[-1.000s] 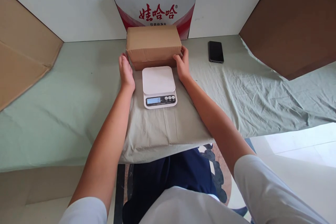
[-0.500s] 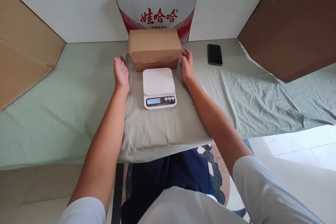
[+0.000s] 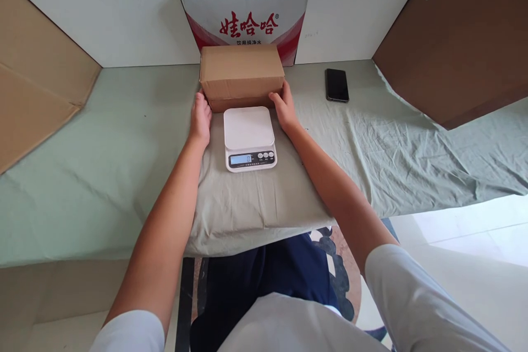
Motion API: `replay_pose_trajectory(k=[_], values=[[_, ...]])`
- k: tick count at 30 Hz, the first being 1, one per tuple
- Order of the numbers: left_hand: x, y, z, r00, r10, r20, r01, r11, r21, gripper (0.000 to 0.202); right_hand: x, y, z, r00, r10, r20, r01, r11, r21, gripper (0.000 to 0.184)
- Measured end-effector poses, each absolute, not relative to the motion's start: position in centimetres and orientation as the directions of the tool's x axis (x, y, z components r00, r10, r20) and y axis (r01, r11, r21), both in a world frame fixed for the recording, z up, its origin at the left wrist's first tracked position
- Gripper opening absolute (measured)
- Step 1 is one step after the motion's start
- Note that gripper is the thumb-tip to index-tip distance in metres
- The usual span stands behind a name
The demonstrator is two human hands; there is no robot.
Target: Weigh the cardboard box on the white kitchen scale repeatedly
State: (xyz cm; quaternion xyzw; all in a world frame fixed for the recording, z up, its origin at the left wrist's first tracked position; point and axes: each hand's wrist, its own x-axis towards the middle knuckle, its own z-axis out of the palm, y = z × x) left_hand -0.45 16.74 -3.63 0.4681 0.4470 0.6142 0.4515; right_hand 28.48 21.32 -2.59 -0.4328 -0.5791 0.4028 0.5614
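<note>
box of plain brown cardboard [image 3: 242,66] sits toward the back of a desk draped in pale green cloth [image 3: 124,176], flanked by two bare hands. the right hand [image 3: 285,109] has its thumb on the front face, fingers wrapped round the right end in a grip; the left hand [image 3: 201,120] is set at the lower left edge, its fingers partly hidden, and whether they press or merely rest cannot be told. steady handling would call for equal pressure from both palms, low on the sides, with the box kept level and clear of the flat white digital scale [image 3: 249,129] just in front, its display reading 0. behind stands a white carton with red lettering [image 3: 245,8]; a black smartphone [image 3: 337,85] lies to the right, well apart.
</note>
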Motion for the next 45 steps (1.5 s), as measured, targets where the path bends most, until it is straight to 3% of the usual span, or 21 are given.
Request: replay_pose_trajectory(k=[11, 17, 22, 27, 31, 36, 40, 45], values=[[0.2, 15.8, -2.9, -0.167, 0.974, 0.150, -0.111, -0.170, 0.979, 0.104, 28.6, 21.6, -3.0, -0.031, 0.945, 0.327, 0.105, 0.328, -0.939, 0.082], [0.1, 16.0, -2.7, -0.193, 0.968, 0.160, -0.149, -0.190, 0.970, 0.089, 28.6, 22.4, -3.3, -0.037, 0.925, 0.378, 0.128, 0.379, -0.916, 0.093], [0.1, 15.7, -2.1, -0.188, 0.964, 0.187, -0.177, -0.220, 0.959, 0.101, 28.5, 21.8, -2.4, -0.076, 0.906, 0.417, 0.128, 0.424, -0.897, 0.098], [0.1, 15.3, -0.7, -0.180, 0.955, 0.235, -0.107, -0.256, 0.961, 0.093, 28.3, 21.1, -0.8, -0.092, 0.870, 0.485, 0.132, 0.493, -0.860, 0.100], [-0.1, 13.9, 1.6, -0.128, 0.937, 0.326, -0.029, -0.332, 0.943, 0.106, 28.3, 20.7, 0.7, -0.078, 0.839, 0.538, 0.158, 0.543, -0.825, 0.100], [0.5, 8.8, 4.4, -0.083, 0.924, 0.375, -0.123, -0.382, 0.916, 0.118, 29.7, 16.6, 2.4, -0.108, 0.792, 0.601, 0.169, 0.610, -0.774, 0.097], [1.2, 3.5, 4.7, -0.059, 0.921, 0.385, -0.151, -0.389, 0.909, 0.097, 31.4, 10.9, 2.4, -0.135, 0.819, 0.558, 0.147, 0.573, -0.806, 0.100], [1.9, -0.1, 3.1, -0.073, 0.925, 0.373, -0.124, -0.379, 0.917, 0.090, 32.4, 5.9, 0.9, -0.114, 0.857, 0.502, 0.080, 0.512, -0.855, 0.091]])
